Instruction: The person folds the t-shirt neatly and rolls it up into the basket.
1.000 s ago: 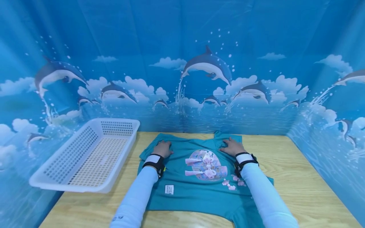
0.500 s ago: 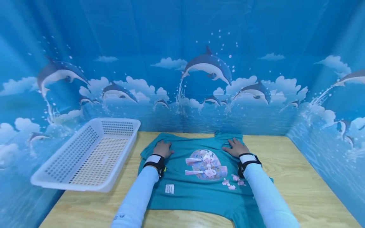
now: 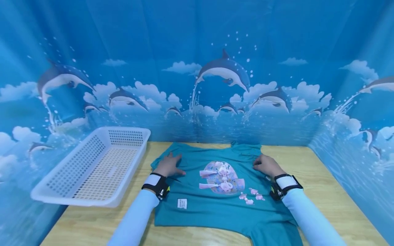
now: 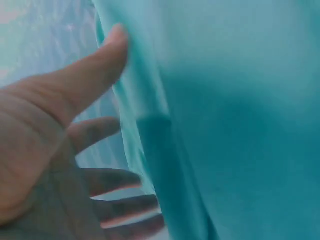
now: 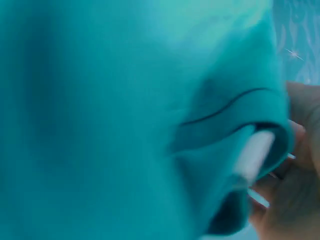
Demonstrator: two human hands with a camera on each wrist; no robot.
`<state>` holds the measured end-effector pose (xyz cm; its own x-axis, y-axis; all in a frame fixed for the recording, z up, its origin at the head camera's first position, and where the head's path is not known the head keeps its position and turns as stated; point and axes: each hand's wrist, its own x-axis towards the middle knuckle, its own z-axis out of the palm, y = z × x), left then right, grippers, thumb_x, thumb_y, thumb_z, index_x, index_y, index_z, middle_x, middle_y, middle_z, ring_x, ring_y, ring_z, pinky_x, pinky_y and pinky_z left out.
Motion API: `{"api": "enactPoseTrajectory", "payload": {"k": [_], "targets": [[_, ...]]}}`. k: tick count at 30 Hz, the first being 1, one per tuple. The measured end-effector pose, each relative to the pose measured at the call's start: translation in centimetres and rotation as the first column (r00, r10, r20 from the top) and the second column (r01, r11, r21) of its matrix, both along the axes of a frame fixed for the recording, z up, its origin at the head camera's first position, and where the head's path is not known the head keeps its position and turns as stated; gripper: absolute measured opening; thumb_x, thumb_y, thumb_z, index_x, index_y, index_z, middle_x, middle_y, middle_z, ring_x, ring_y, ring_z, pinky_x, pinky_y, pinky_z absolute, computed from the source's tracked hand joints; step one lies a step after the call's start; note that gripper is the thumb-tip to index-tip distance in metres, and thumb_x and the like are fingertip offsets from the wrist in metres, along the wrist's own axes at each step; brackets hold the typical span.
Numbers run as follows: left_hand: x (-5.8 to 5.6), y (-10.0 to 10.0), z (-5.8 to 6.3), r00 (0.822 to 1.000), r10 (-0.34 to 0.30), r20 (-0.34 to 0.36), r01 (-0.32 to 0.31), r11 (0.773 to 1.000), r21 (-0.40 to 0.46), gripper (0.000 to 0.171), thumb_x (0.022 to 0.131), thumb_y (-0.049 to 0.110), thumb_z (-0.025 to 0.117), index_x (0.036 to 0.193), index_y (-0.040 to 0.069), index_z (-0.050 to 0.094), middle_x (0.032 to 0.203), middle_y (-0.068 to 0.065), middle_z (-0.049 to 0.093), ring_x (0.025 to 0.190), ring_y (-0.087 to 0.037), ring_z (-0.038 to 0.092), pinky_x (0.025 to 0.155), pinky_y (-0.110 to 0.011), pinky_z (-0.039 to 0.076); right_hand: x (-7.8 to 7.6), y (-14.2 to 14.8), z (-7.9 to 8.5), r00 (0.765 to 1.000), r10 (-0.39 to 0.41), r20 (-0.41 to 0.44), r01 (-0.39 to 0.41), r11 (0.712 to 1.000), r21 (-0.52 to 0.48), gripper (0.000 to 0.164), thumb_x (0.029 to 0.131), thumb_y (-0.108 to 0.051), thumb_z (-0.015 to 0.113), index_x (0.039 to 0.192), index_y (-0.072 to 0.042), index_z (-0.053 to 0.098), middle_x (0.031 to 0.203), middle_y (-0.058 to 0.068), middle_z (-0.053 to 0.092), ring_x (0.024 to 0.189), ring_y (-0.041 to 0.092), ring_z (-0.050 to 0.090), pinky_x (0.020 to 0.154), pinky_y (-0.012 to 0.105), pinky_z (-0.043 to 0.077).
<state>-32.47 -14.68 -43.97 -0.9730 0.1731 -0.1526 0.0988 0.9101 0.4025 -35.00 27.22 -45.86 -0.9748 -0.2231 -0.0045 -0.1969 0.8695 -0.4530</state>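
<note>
A teal T-shirt (image 3: 203, 212) with a round pink-and-white print lies spread sideways on the table, its sleeves toward the right. My left hand (image 3: 168, 165) is over the shirt's far left part, fingers spread and thumb apart. In the left wrist view, the left hand's straight fingers (image 4: 112, 182) lie beside the edge of the teal cloth. At the right side of the shirt, my right hand (image 3: 268, 165) has its fingers curled at the cloth's edge. The right wrist view shows a folded, stitched edge of the shirt (image 5: 240, 112) held at the right hand's fingers (image 5: 302, 145).
A white perforated plastic basket (image 3: 130, 176) stands at the left, overhanging the table's left edge. The wooden table (image 3: 332, 205) ends at a blue curtain (image 3: 172, 51) printed with dolphins, which surrounds it on the back and sides.
My left hand has drawn slightly left and nearer, its fingers spread. My right hand has moved right and nearer, and its spread fingers have curled at the shirt's edge.
</note>
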Motion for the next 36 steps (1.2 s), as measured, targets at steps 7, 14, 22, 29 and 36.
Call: {"api": "enactPoseTrajectory", "payload": {"k": [7, 14, 22, 29, 36], "targets": [[1.0, -0.1, -0.6, 0.997, -0.021, 0.075, 0.020, 1.000, 0.012, 0.084, 0.075, 0.037, 0.079, 0.145, 0.015, 0.040, 0.154, -0.027, 0.017, 0.140, -0.050, 0.016, 0.107, -0.063, 0.027, 0.0, 0.9, -0.8, 0.999, 0.014, 0.036, -0.018, 0.990, 0.139, 0.045, 0.094, -0.016, 0.057, 0.135, 0.000, 0.049, 0.143, 0.029, 0.038, 0.124, 0.051, 0.040, 0.096, 0.059, 0.040], [0.9, -0.9, -1.4, 0.995, -0.074, 0.062, 0.071, 0.997, 0.043, 0.079, 0.081, 0.039, 0.073, 0.147, 0.016, 0.036, 0.156, -0.025, 0.014, 0.142, -0.048, 0.010, 0.109, -0.063, 0.024, 0.6, 1.6, -0.9, 0.999, 0.021, 0.031, -0.024, 0.996, 0.089, 0.045, 0.100, -0.015, 0.045, 0.143, 0.000, 0.039, 0.146, 0.030, 0.032, 0.129, 0.052, 0.033, 0.101, 0.061, 0.035], [4.5, -2.7, 0.5, 0.980, -0.122, -0.157, 0.130, 0.991, 0.041, 0.066, 0.089, 0.034, 0.065, 0.144, 0.009, 0.040, 0.152, -0.030, 0.019, 0.139, -0.051, 0.018, 0.108, -0.063, 0.025, 4.6, 3.1, 4.1, 0.996, 0.079, -0.036, -0.081, 0.996, -0.047, 0.051, 0.103, -0.030, 0.040, 0.142, 0.002, 0.039, 0.148, 0.033, 0.027, 0.132, 0.053, 0.027, 0.104, 0.064, 0.027], [11.0, -3.5, 2.2, 0.965, -0.190, -0.180, 0.191, 0.981, -0.013, 0.058, 0.085, 0.030, 0.070, 0.136, 0.009, 0.051, 0.149, -0.027, 0.032, 0.137, -0.047, 0.028, 0.106, -0.060, 0.030, 12.0, 3.1, 7.2, 0.993, 0.112, -0.033, -0.113, 0.993, -0.030, 0.038, 0.098, -0.024, 0.051, 0.129, -0.003, 0.056, 0.139, 0.029, 0.044, 0.125, 0.051, 0.040, 0.094, 0.058, 0.042], [16.4, -4.4, 2.0, 0.932, -0.287, -0.220, 0.281, 0.958, -0.062, 0.048, 0.080, 0.025, 0.075, 0.123, 0.007, 0.061, 0.127, -0.022, 0.054, 0.117, -0.040, 0.052, 0.092, -0.053, 0.047, 18.4, 3.6, 5.4, 0.972, 0.184, 0.145, -0.180, 0.983, -0.043, 0.030, 0.090, -0.027, 0.062, 0.115, -0.010, 0.063, 0.116, 0.013, 0.060, 0.106, 0.036, 0.058, 0.081, 0.038, 0.052]]}}
